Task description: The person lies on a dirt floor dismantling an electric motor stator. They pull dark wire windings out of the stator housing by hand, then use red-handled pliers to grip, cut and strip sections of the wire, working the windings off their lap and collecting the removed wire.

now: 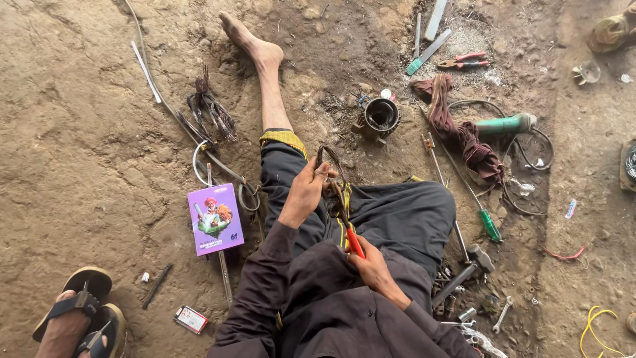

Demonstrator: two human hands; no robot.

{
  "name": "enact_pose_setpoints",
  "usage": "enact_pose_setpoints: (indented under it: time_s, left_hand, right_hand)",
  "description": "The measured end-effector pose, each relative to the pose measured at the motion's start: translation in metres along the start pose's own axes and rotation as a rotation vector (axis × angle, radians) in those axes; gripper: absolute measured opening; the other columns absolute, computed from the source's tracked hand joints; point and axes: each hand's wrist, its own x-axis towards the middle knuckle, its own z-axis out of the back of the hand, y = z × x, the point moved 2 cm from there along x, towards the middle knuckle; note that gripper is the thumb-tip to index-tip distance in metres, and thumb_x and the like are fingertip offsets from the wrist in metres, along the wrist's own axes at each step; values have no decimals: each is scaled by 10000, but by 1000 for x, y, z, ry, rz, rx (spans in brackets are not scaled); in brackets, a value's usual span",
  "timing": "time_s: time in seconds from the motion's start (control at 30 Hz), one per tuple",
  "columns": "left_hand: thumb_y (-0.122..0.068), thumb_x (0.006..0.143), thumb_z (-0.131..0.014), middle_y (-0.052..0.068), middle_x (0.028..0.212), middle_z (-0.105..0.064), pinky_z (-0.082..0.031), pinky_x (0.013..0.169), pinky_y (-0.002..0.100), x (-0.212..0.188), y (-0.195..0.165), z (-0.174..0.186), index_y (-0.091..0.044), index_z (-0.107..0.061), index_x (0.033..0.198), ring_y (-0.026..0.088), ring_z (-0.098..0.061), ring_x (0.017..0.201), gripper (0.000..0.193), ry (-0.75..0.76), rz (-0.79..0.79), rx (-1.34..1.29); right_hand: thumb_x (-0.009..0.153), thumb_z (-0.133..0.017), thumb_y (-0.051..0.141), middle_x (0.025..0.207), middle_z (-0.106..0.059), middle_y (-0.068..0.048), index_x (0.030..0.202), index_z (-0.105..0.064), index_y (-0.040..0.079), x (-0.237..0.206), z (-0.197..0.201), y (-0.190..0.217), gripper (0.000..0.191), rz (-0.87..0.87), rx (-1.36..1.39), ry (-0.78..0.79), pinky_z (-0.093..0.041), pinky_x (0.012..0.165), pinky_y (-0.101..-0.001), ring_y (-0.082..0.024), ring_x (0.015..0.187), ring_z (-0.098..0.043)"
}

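Note:
I sit on bare earth with one leg stretched out. My left hand [306, 191] is closed around a loop of dark wire [326, 154] held over my lap. My right hand [372, 265] grips the red handles of a pair of pliers [354, 242], whose jaws reach up to the wire just below my left hand. Both hands are above my dark trousers.
A round metal motor housing [379, 116] lies ahead. A maroon cloth [457, 129], a green-handled screwdriver [489, 224], a hammer [467, 268], a spanner [502, 313] and red pliers [464, 63] lie to the right. A purple box [215, 219] and wire bundles [211, 109] lie left. Another person's sandalled foot [76, 315] is at bottom left.

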Motion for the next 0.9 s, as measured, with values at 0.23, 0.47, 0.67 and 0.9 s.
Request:
enact_pose_setpoints:
  time_s: [0.23, 0.47, 0.67, 0.9]
  left_hand:
    - [-359, 1076, -495, 73, 1002, -746, -593, 821, 295, -15, -10, -7, -52, -573, 1292, 113, -710, 905, 384, 108, -27, -75]
    - [-367, 1073, -492, 54, 883, -807, -533, 716, 287, -15, -27, -15, -43, -586, 1135, 100, -679, 759, 343, 87, -56, 259]
    - [-297, 1066, -512, 70, 888, -805, -537, 726, 267, -11, -16, -14, -20, -587, 1193, 85, -693, 788, 314, 89, -51, 112]
    - [-332, 1078, -519, 66, 958, -744, -551, 732, 263, -11, 7, -9, -42, -593, 1255, 65, -644, 813, 348, 88, 50, 21]
  right_hand:
    - [835, -557, 61, 1101, -681, -24, 1323, -570, 61, -12, 7, -12, 489, 63, 112, 150, -468, 965, -280, -133, 1046, -620]
    - [778, -499, 12, 949, -682, -42, 1271, -592, 63, -17, 9, -16, 505, 78, -15, 21, -503, 890, -283, -152, 912, -637]
    - [812, -520, -6, 878, -692, -47, 1198, -630, 37, -16, 11, -20, 403, 92, -50, -9, -529, 836, -295, -168, 838, -650]
    - [847, -627, 72, 1026, -692, -77, 1391, -528, 93, -19, 18, -14, 554, 156, -120, 65, -510, 903, -318, -185, 986, -668]
